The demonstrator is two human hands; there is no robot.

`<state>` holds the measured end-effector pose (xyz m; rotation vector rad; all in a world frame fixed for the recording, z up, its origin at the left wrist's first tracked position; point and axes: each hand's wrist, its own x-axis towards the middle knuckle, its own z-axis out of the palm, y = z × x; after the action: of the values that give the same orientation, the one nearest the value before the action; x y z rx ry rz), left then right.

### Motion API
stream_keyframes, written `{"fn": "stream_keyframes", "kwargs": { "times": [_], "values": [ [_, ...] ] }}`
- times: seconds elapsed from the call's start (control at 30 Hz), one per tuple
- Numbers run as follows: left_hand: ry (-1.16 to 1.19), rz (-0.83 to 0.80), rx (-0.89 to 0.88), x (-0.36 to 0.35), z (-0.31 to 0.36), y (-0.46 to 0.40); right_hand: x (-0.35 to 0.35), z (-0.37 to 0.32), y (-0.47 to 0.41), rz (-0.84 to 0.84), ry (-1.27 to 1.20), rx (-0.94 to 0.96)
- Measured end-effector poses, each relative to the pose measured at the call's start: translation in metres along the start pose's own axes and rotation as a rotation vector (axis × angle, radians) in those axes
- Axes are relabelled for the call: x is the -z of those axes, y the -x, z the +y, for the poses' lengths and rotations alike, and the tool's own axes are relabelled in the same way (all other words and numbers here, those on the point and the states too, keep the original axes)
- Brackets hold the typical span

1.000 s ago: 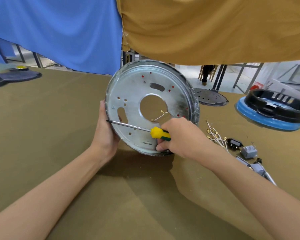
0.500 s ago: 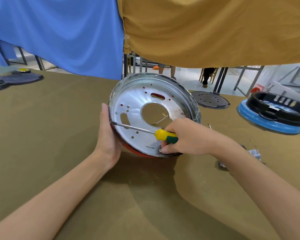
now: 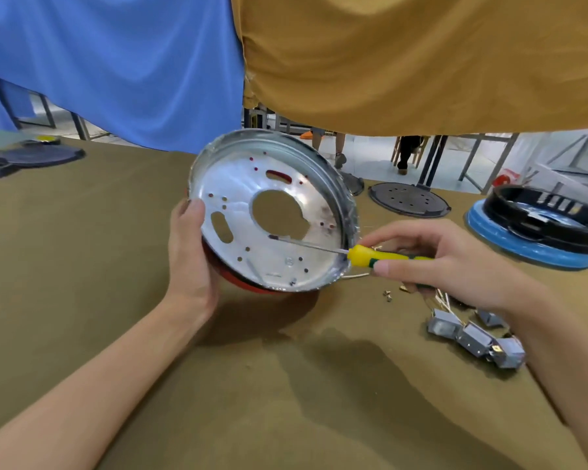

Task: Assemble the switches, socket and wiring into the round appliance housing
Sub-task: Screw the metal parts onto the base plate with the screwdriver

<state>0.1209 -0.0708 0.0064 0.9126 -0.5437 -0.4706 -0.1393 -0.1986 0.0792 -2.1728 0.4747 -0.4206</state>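
Note:
The round housing (image 3: 238,184) is a silver metal pan with a red underside, tilted up off the table, its inside facing me. It has a large centre hole and several small holes. My left hand (image 3: 190,256) grips its left rim. My right hand (image 3: 445,262) holds a yellow and green screwdriver (image 3: 370,257) at the pan's right rim, the tip resting inside near the centre hole. Several grey metal switch boxes (image 3: 472,337) with thin wires (image 3: 443,300) lie on the table under my right wrist. A few small screws (image 3: 387,295) lie beside the pan.
The table is covered in olive-brown cloth (image 3: 286,401). A black ring on a blue base (image 3: 543,228) sits at the far right, a dark perforated disc (image 3: 408,200) behind the pan, dark lids (image 3: 34,156) at far left. Blue and ochre cloths hang overhead.
My right hand drew back to the right, off the pan's lower rim, and the screwdriver tip slid from the left side toward the centre hole. The pan tilted flatter.

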Motion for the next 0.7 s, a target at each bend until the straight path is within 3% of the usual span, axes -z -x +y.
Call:
{"fn": "stream_keyframes", "kwargs": {
  "times": [0.1,0.27,0.7],
  "values": [
    [-0.04,0.103,-0.156,0.004,0.0,-0.004,0.002,0.004,0.001,-0.02,-0.008,-0.039],
    [-0.064,0.089,-0.286,0.008,-0.001,-0.008,0.001,0.008,0.001,-0.045,0.043,-0.102],
    [-0.132,0.024,-0.381,0.004,-0.002,-0.003,0.0,0.017,-0.003,-0.015,0.007,-0.107]
  ]
}}
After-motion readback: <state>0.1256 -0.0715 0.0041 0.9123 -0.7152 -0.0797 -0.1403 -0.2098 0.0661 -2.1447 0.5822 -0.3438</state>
